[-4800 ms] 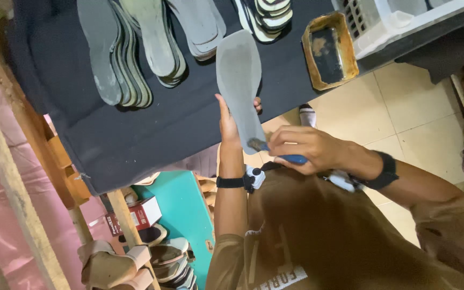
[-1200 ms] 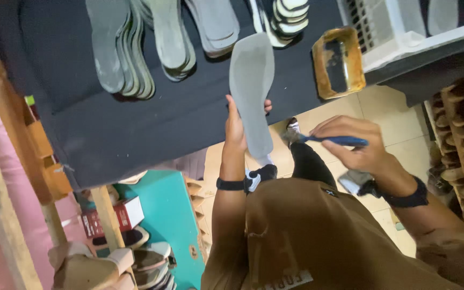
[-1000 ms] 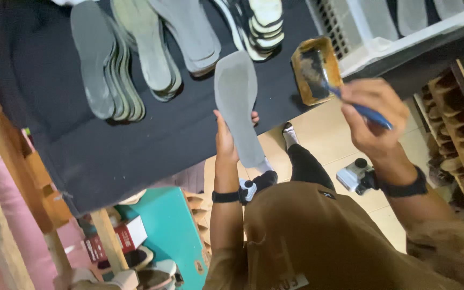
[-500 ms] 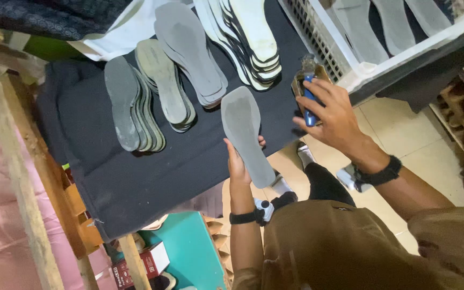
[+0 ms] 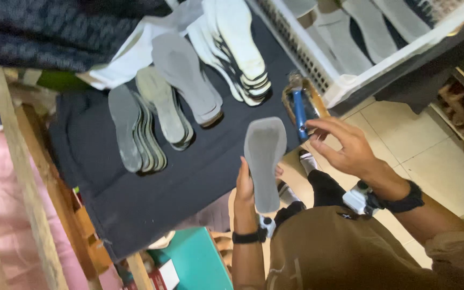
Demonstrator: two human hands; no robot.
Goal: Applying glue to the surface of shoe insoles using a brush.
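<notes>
our left hand point(image 5: 245, 185) grips one grey insole point(image 5: 264, 161) upright. right hand point(image 5: 345, 147), fingers loosely open, touches the blue brush point(image 5: 299, 114) resting in the tin point(image 5: 318, 102) just beyond. sorted insole stacks point(image 5: 157, 113) lie further left; we judge many done.

I see the flat grey insole point(image 5: 264, 161) in my left hand point(image 5: 244, 189) held over the near edge of the dark cloth-covered surface point(image 5: 200, 177). Stacked grey insoles point(image 5: 135, 129) lie behind-left; the blue-handled brush point(image 5: 299, 110) rests in the small tin point(image 5: 313, 99) right, before the white plastic crate point(image 5: 361, 75).
</notes>
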